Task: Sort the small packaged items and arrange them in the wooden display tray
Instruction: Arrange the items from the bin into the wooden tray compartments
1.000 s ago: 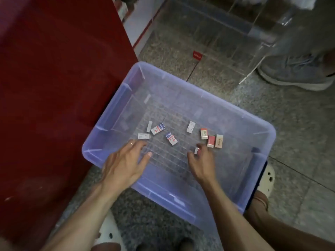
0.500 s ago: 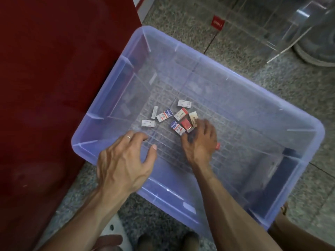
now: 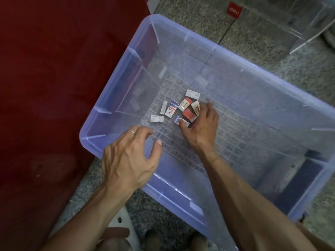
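Note:
Several small packaged boxes lie on the gridded floor of a translucent purple bin (image 3: 235, 66). My right hand (image 3: 201, 129) reaches into the bin, its fingers and thumb curled round a cluster: a red box (image 3: 189, 115), a beige box (image 3: 195, 106) and a blue-and-white box (image 3: 176, 119). Just left of them lie a red-and-white box (image 3: 184, 104), a blue-and-white box (image 3: 171, 108) and two white boxes (image 3: 157, 119); another white box (image 3: 192, 94) lies behind. My left hand (image 3: 130, 156) hovers over the bin's near left corner, fingers loosely spread, holding nothing. No wooden tray is in view.
A dark red panel (image 3: 54, 87) stands against the bin's left side. A clear acrylic stand (image 3: 308, 20) with a red label (image 3: 234, 10) sits on the speckled stone floor behind. A white shoe (image 3: 121, 223) shows at the bottom.
My right hand has swept the scattered boxes on the right leftward into one cluster and curled round them. My left hand has stayed near the bin's near left corner.

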